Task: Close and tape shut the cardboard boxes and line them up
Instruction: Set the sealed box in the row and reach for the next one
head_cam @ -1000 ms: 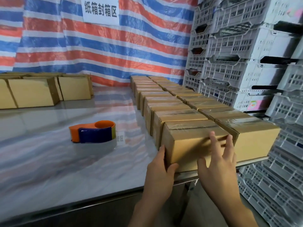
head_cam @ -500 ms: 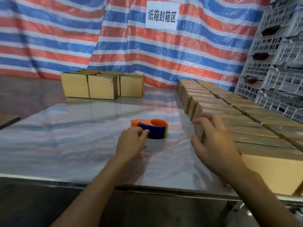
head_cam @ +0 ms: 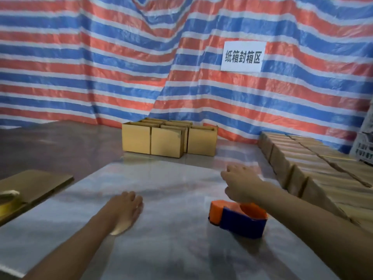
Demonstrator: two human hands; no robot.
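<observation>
A striped tarpaulin (head_cam: 121, 77) of red, blue and white fills the whole upper half of the frame. Below it a glossy grey table (head_cam: 181, 255) takes up the lower half. Along the right edge run the sealed boxes (head_cam: 323, 178), two tight rows receding toward the tarpaulin, tops closed and sides touching. At centre, against the back of the table, stands a smaller cluster of unsealed boxes (head_cam: 167, 141) (their top flaps stand upright). A flat cardboard sheet (head_cam: 34, 182) lies at the left edge, and a white paper sign (head_cam: 243, 56) with printed characters hangs on the tarpaulin in the upper right.

Both arms reach in from the bottom of the frame. The left hand (head_cam: 126, 209) lies palm down on the table at lower centre, fingers straight, grasping nothing. The right hand (head_cam: 240, 183) hangs above the table right of centre, fingers loosely bent and empty. Just below it in the frame sits the tape dispenser (head_cam: 238, 218) — orange and blue, resting on the table, neither hand touching it. A yellowish tape roll (head_cam: 8, 196) lies on the cardboard sheet at the far left edge.
</observation>
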